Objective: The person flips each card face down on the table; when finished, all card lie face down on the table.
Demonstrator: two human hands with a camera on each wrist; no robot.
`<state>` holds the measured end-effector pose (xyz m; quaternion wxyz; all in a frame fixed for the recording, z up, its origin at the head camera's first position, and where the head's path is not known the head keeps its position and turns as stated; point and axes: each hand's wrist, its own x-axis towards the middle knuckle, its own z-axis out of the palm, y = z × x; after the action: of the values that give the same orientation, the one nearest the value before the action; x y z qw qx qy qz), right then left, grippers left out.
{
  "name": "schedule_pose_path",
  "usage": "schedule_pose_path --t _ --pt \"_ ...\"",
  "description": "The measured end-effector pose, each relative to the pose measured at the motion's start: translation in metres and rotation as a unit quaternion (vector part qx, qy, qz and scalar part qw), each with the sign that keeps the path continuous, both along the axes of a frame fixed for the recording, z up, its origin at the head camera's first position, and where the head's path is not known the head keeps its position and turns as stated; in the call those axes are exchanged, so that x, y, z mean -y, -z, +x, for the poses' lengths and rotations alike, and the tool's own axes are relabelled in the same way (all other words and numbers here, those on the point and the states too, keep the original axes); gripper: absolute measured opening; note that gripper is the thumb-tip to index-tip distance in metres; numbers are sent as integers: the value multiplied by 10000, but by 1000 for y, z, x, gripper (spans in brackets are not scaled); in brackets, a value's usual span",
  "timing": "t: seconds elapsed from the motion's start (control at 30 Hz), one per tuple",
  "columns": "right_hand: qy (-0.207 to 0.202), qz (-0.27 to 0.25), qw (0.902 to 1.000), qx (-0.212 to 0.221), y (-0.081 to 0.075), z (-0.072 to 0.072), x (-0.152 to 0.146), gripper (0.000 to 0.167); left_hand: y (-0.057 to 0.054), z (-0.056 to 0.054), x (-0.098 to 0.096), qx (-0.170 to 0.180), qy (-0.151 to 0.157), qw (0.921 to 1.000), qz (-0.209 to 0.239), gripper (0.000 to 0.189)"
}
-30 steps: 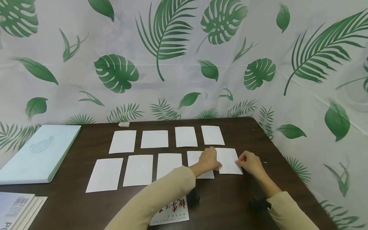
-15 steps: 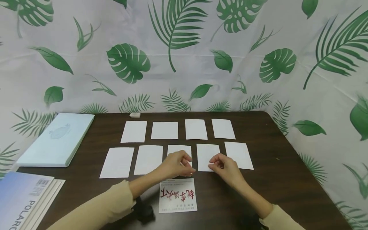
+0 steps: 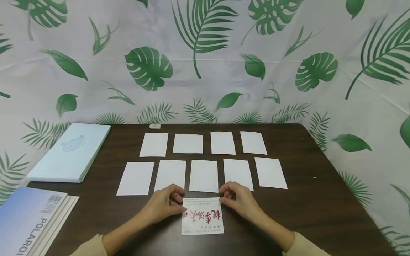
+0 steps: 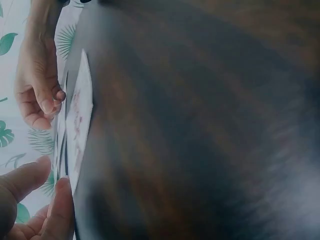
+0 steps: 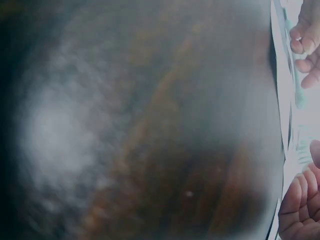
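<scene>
A printed card with red characters lies on the dark table, near its front. Close at the card's left edge is my left hand, its thumb tip overlapping the edge in the head view. In the left wrist view, the thumb and fingers of this hand stand apart beside the card. My right hand is at the card's far right corner, fingers loosely bent and thumb tip right at the corner. The right wrist view catches only part of the right hand. Neither hand grips the card.
Beyond the hands, blank white cards lie in two rows. A light blue book and a stack of Polaroid booklets occupy the left side. A small white eraser-like block sits at the back edge, before the leaf-print cloth.
Both hands have left the rightmost blank card in the front row and come nearer to the printed card, one on each side. The head view has shifted too.
</scene>
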<state>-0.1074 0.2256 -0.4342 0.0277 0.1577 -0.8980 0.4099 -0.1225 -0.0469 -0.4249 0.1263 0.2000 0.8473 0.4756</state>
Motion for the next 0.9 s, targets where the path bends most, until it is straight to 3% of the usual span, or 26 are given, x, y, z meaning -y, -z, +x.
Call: schedule_pose_path --t 0.2,0.47,0.8,0.9 --pt "-95 426 9990 70 4 2 3 25 8 4 0 -290 110 9995 -103 46" --pt "-263 1310 9910 16 1 -2 9 27 11 4 -6 -995 61 9937 -514 40" --pt "-301 1069 9935 236 1 -2 13 29 10 5 -7 -1106 -89 9923 -554 31" --pt "-296 898 9954 176 3 -2 13 28 9 4 -7 -952 -124 9943 -467 25"
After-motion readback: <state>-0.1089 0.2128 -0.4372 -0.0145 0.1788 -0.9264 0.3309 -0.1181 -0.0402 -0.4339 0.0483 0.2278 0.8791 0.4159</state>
